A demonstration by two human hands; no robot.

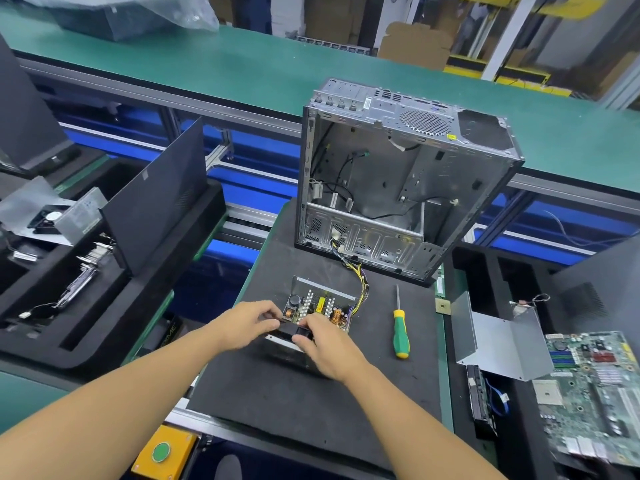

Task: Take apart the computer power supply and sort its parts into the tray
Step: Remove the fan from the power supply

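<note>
The opened power supply (320, 308) lies on the black foam mat (311, 393), its circuit board with capacitors and a copper coil exposed. Its yellow and black cable bundle (360, 278) runs up into the empty computer case (398, 188). At the unit's near edge sits a black fan (294, 331) in the metal cover. My left hand (249, 322) pinches the fan's left side, and my right hand (323, 344) grips its right side. A green and yellow screwdriver (401, 336) lies on the mat to the right.
A black foam tray (104, 306) on the left holds a fan, a metal box and a drive. On the right, another tray (485, 271) carries a bent metal cover (502, 341) and a motherboard (595, 393). A yellow box with a green button (162, 452) sits at the near edge.
</note>
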